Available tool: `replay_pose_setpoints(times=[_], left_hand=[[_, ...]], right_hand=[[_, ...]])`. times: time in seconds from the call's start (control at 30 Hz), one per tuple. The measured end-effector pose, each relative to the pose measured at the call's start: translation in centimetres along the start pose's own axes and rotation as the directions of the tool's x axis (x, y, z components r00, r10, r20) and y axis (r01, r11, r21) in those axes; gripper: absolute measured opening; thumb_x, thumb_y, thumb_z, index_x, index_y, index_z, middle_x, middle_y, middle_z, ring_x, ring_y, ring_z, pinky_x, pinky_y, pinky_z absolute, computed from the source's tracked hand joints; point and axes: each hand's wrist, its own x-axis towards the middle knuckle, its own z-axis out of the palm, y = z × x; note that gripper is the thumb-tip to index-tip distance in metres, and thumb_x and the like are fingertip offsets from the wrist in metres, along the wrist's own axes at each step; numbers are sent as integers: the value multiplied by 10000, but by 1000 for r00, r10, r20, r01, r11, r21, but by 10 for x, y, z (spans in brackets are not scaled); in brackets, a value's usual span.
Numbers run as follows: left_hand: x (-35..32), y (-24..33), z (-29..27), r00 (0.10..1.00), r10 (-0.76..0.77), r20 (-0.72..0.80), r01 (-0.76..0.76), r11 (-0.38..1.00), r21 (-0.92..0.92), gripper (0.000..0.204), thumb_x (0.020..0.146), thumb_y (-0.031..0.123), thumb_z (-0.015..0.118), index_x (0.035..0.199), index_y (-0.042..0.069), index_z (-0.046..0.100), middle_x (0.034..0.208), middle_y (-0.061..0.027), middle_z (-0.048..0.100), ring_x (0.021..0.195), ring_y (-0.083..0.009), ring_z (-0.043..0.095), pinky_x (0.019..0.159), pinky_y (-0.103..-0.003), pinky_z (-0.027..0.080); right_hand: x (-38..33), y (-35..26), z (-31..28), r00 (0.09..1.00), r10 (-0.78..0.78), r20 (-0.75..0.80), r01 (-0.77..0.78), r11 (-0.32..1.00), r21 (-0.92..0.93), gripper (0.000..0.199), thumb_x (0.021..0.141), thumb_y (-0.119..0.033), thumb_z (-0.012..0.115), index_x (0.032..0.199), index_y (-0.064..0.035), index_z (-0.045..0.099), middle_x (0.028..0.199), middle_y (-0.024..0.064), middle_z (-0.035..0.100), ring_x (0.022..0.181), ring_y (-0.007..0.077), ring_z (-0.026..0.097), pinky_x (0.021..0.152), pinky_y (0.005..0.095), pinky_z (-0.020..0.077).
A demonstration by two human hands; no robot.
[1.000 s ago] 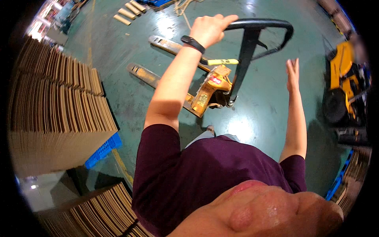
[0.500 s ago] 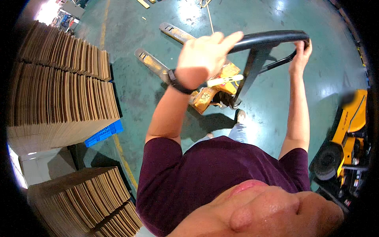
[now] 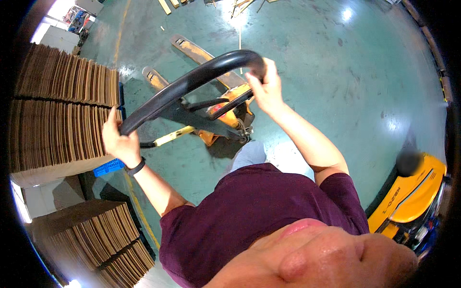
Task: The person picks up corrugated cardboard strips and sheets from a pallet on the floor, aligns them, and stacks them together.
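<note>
A yellow hand pallet truck (image 3: 218, 108) stands on the green floor ahead of me, its two forks (image 3: 192, 50) pointing away. Its black loop handle (image 3: 192, 81) rises toward me. My left hand (image 3: 120, 141), with a black wristband, grips the left end of the loop. My right hand (image 3: 266, 89) grips the right end near the top. A yellow lever (image 3: 173, 136) sticks out under the handle.
Tall stacks of flat brown cardboard (image 3: 57, 120) sit on a blue pallet (image 3: 108, 167) at the left, more cardboard stacks (image 3: 96, 235) at the lower left. A yellow powered truck (image 3: 413, 192) stands at the right. Wooden slats (image 3: 168, 6) lie at the far end of the floor.
My view has swung right, so the truck now sits left of centre. My left hand slid from the top of the handle to its left end. My right hand closed on the right end.
</note>
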Motion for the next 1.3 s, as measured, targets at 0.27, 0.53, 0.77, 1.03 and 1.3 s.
replay_pose_setpoints(times=[0.27,0.53,0.77,1.03,1.3], left_hand=[[4,9,38,908,-150,-392,250,943,218,309,748,124,713,1041,45,651,794,-69,585,746,-205,565,680,-340,475],[11,37,63,776,-422,-469,508,859,68,335,716,-89,664,1034,6,612,973,-116,591,869,-218,569,800,-345,499],[62,160,101,173,-898,-404,796,369,-479,544,882,213,560,1371,104,346,1323,-171,420,1118,-283,498,1004,-419,423],[-45,311,327,-11,-992,129,997,-2,73,498,846,224,577,1303,85,435,1212,-165,509,1053,-277,540,941,-391,440],[-75,378,556,-545,-482,686,826,-166,539,462,811,235,595,1235,66,524,1102,-159,598,989,-272,582,878,-363,457]], right_hand=[[64,11,-42,799,-209,564,62,961,269,404,800,-36,646,1157,-28,459,990,132,554,896,223,566,774,328,453],[150,52,-61,151,-342,927,-355,857,374,447,792,-45,627,1212,-34,473,1053,152,550,1002,289,551,851,374,433],[275,159,-97,169,-269,948,-159,942,295,356,786,-80,603,1137,-65,545,1028,143,589,937,322,569,797,394,455],[472,339,-215,304,300,904,-421,893,-155,367,780,-72,595,1143,-44,550,916,101,646,835,185,631,752,309,497],[645,470,-155,195,285,938,-348,915,-206,374,824,-52,582,1192,-27,517,963,82,618,875,126,584,783,290,479]])
